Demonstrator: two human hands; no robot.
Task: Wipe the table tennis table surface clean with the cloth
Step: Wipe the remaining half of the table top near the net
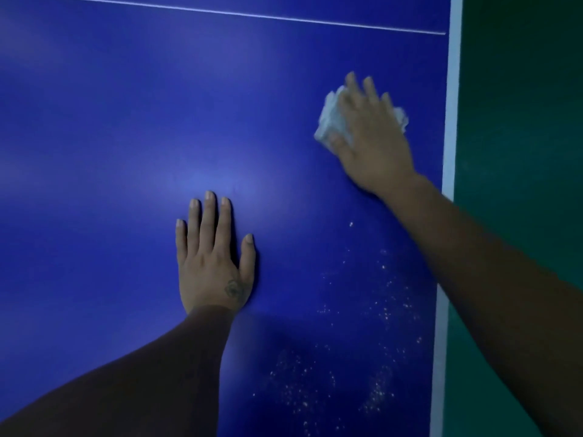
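Note:
The blue table tennis table (126, 121) fills most of the view. My right hand (369, 137) presses a crumpled white cloth (329, 119) flat against the surface near the table's right edge, fingers spread over it; the hand is blurred. The cloth shows at the left of the hand and a bit at the right. My left hand (214, 257) rests flat on the table, fingers straight and together, lower and to the left. White specks of dust (378, 310) are scattered over the surface below my right hand.
A white border stripe (449, 152) runs along the table's right edge, with green floor (520, 121) beyond it. A thin white line (252, 15) crosses the table at the top of the view.

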